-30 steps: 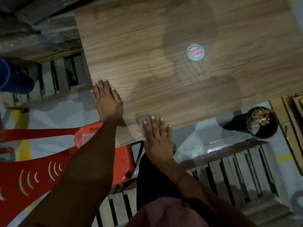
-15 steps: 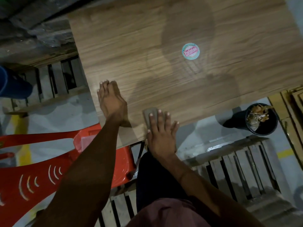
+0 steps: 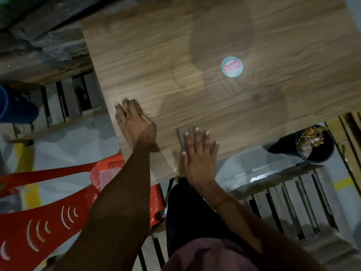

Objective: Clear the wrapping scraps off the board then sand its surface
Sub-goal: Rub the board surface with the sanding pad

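Observation:
A wide wood-grain board (image 3: 224, 36) fills the upper middle of the view, with a round pink-and-green sticker (image 3: 232, 66) on it. My left hand (image 3: 134, 122) lies flat on the board's near-left corner, fingers together, holding nothing. My right hand (image 3: 199, 153) presses flat on a small grey piece of sandpaper (image 3: 182, 133) near the board's front edge; most of the paper is hidden under my fingers. No wrapping scraps show on the board.
A red plastic chair (image 3: 39, 222) stands at the lower left under the board's corner. A black pot (image 3: 315, 143) with dry scraps sits on the floor at right. Wooden pallets (image 3: 293, 202) lie below, and a blue drum (image 3: 11, 106) stands at the far left.
My right hand has slid the sandpaper forward, away from the board's front edge. My left hand has shifted slightly right along the corner and stays flat.

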`<state>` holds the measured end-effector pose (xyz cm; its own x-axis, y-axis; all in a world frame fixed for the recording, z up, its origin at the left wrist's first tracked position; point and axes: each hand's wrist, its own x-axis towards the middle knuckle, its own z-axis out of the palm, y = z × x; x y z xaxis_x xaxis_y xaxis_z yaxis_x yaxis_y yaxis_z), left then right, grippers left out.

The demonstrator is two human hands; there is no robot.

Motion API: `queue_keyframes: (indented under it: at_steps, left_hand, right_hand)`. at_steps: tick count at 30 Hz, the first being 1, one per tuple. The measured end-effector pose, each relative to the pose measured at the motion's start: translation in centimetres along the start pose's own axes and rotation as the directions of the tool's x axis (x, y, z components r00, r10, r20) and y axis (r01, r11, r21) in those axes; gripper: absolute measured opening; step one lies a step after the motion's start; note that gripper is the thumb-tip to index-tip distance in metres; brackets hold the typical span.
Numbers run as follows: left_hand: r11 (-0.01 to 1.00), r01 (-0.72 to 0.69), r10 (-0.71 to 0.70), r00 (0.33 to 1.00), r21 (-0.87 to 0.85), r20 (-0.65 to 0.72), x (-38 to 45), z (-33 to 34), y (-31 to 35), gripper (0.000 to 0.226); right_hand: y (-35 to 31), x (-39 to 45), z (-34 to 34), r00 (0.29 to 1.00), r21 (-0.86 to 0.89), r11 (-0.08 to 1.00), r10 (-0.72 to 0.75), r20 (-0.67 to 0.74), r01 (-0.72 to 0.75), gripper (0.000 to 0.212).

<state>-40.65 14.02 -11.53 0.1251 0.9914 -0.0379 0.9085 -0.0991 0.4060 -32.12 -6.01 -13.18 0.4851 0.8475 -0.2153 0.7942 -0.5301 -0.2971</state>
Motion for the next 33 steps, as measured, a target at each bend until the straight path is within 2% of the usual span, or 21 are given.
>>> queue_keyframes:
  at_steps: [2,4,8,14,16,19,22,27,31,33]
  left_hand:
    - [1.0,-0.001,0.001,1.0,-0.015,-0.008,0.0,0.0,0.1,0.058]
    - [0.999,-0.004,0.003,1.0,-0.034,-0.018,0.2,0.2,-0.1,0.047]
    - [0.999,0.006,-0.007,1.0,-0.045,-0.021,0.4,0.9,-0.3,0.042]
    - [0.998,-0.012,0.01,0.999,-0.058,-0.047,0.4,1.0,-0.3,0.041]
    - [0.998,0.001,-0.003,1.0,-0.056,-0.031,0.5,1.0,-0.4,0.043]
    - [0.999,0.022,-0.023,1.0,-0.05,-0.006,0.6,1.0,-0.2,0.046]
    - [0.999,0.041,-0.04,0.999,-0.029,0.014,0.6,0.9,-0.1,0.048]
    - [0.998,0.055,-0.054,0.998,-0.005,0.029,0.9,1.0,0.0,0.045]
    - [0.998,0.061,-0.061,0.997,0.002,0.043,1.0,1.1,-0.2,0.044]
    - [0.998,0.062,-0.062,0.997,0.016,0.037,1.1,1.2,-0.3,0.044]
  right_hand:
    - [-0.9,-0.1,0.2,0.992,-0.025,0.993,-0.116,0.046,0.118,0.066]
    - [-0.8,0.3,0.2,0.99,-0.04,0.99,-0.136,0.036,0.137,0.066]
    - [1.3,2.3,-0.5,0.998,-0.025,0.998,-0.058,-0.02,0.058,0.066]
    - [1.0,5.1,-1.2,0.978,0.006,0.982,0.189,-0.094,-0.189,0.064]
    - [-0.4,5.1,-0.8,0.984,-0.008,0.988,0.153,-0.091,-0.154,0.064]
    - [-1.7,5.1,-0.4,0.998,-0.032,0.999,-0.011,-0.055,0.009,0.063]
    - [-1.4,5.5,-0.6,0.996,-0.034,0.998,-0.054,-0.067,0.052,0.063]
    - [0.7,8.1,-1.5,0.988,-0.041,0.995,0.085,-0.126,-0.091,0.061]
    - [-1.3,9.2,-1.1,0.963,0.015,0.976,0.218,-0.157,-0.219,0.062]
    - [-2.9,9.3,-0.6,0.981,-0.008,0.989,0.144,-0.13,-0.146,0.063]
